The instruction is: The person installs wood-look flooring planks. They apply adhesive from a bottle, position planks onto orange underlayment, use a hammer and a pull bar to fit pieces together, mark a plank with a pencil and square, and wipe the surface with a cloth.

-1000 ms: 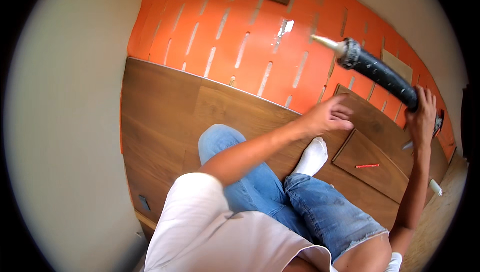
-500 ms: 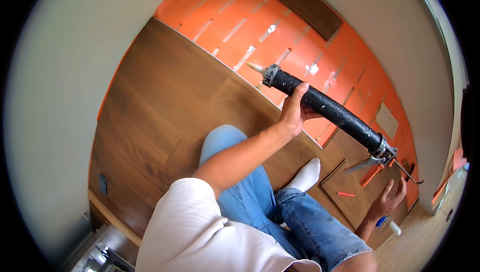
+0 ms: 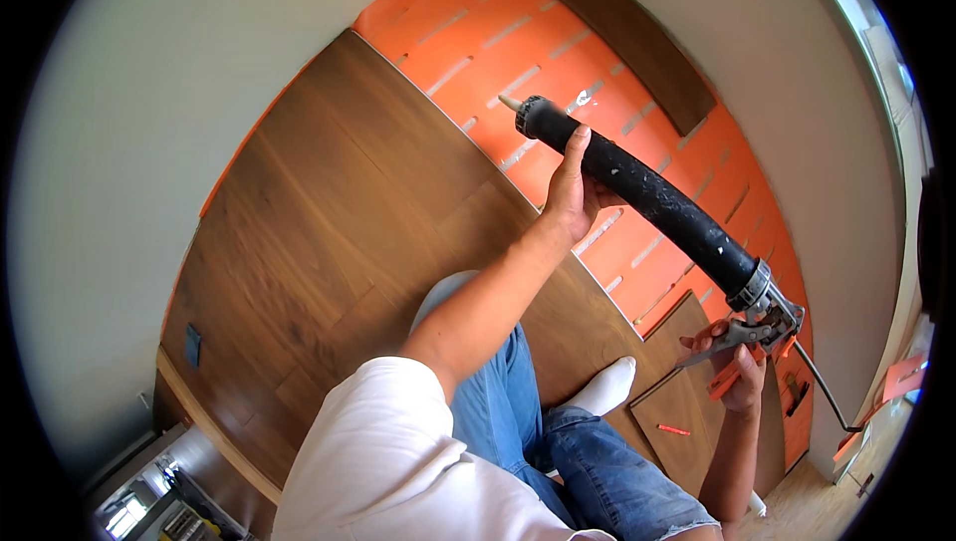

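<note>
A long black caulking gun (image 3: pixel 665 214) with a pale nozzle slants across the view, its tip at the upper left over the orange underlayment (image 3: pixel 468 53). My left hand (image 3: pixel 576 187) is wrapped around the barrel near the nozzle end. My right hand (image 3: pixel 739 380) grips the orange handle and grey trigger at the back end. A bent metal rod sticks out behind the handle. The fingers under the barrel are partly hidden.
Brown wood flooring (image 3: pixel 309 212) spreads on the left up to the wall. A loose plank (image 3: pixel 637 43) lies on the underlayment along the far wall. Near my foot, a red pencil (image 3: pixel 674 430) rests on a board. A small dark block (image 3: pixel 192 346) sits at the left.
My right hand, open and below the handle before, has risen and closed on the caulking gun's handle. My left hand still holds the barrel, and the view has shifted slightly.
</note>
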### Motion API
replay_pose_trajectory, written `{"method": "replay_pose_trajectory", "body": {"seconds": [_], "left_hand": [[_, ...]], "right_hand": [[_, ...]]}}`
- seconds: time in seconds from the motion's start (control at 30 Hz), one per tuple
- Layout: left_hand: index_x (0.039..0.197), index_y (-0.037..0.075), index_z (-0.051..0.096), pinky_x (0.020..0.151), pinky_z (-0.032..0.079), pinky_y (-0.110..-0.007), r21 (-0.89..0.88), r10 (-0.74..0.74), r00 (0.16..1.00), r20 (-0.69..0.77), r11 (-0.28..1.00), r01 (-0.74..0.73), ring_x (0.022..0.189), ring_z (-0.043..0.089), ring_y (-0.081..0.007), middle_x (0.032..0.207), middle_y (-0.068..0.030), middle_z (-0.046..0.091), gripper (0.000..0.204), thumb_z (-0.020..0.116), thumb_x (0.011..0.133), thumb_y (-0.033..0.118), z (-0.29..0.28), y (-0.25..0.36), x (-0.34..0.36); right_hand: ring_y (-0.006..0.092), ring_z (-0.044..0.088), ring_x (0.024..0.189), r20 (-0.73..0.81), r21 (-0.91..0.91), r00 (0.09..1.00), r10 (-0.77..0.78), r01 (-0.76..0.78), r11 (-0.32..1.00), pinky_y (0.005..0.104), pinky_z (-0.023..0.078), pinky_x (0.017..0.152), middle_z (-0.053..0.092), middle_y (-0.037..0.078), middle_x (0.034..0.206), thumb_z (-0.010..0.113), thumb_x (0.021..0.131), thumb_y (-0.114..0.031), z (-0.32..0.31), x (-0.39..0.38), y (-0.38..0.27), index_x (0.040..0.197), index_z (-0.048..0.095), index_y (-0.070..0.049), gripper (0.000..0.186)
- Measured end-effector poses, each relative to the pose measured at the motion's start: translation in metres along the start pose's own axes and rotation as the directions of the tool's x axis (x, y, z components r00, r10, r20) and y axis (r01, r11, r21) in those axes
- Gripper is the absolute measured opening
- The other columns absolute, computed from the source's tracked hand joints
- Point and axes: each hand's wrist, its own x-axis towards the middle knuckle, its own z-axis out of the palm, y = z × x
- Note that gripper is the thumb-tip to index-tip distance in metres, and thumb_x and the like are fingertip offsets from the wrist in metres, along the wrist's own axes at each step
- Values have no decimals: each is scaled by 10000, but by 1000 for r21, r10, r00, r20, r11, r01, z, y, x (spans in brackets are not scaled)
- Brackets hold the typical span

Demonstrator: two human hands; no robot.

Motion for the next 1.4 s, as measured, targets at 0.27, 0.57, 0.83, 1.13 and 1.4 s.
{"method": "replay_pose_trajectory", "body": {"seconds": [0.27, 0.57, 0.83, 1.13, 1.4], "left_hand": [[1135, 57, 591, 816, 632, -380, 19, 149, 986, 77, 988, -151, 944, 719, -216, 1027, -95, 705, 528, 625, 968, 558, -7, -8, -3], [1145, 38, 574, 943, 580, -397, 25, 363, 890, 277, 923, -385, 1017, 687, -213, 1069, -98, 693, 497, 579, 1012, 517, -9, -33, -5], [1145, 27, 583, 1050, 509, -431, 26, 519, 844, 135, 850, -526, 1074, 626, -220, 1112, -83, 637, 469, 532, 1042, 482, -7, -39, 9], [1175, 25, 571, 1018, 532, -420, -9, 506, 861, 55, 863, -506, 1075, 655, -231, 1106, -99, 672, 456, 505, 1060, 461, -38, -57, 19], [1197, 25, 564, 1050, 517, -419, -27, 461, 887, 30, 887, -460, 1104, 640, -227, 1143, -99, 662, 427, 504, 1067, 428, -51, -62, 31]], "right_hand": [[283, 645, 897, 64, -54, 997, 51, -48, 997, 511, 570, 863, 614, 133, 907, 683, 911, -374, -1, 10, -3, 1092, 563, -10, 423], [301, 692, 937, 222, -96, 975, -1, 23, 995, 470, 574, 845, 670, 163, 988, 702, 922, -401, -37, 40, 12, 1122, 589, -2, 461], [266, 684, 891, 356, -35, 914, -196, 222, 974, 456, 593, 789, 663, 145, 950, 654, 991, -328, -55, 83, 54, 1126, 599, 25, 382], [255, 682, 790, 286, -143, 945, -155, 202, 969, 417, 604, 701, 657, 146, 855, 636, 1009, -332, -59, 97, 70, 1058, 616, 34, 370], [221, 665, 715, 229, -182, 966, -123, 167, 969, 368, 580, 627, 637, 116, 790, 615, 1026, -315, -58, 109, 82, 1024, 607, 12, 327]]}}
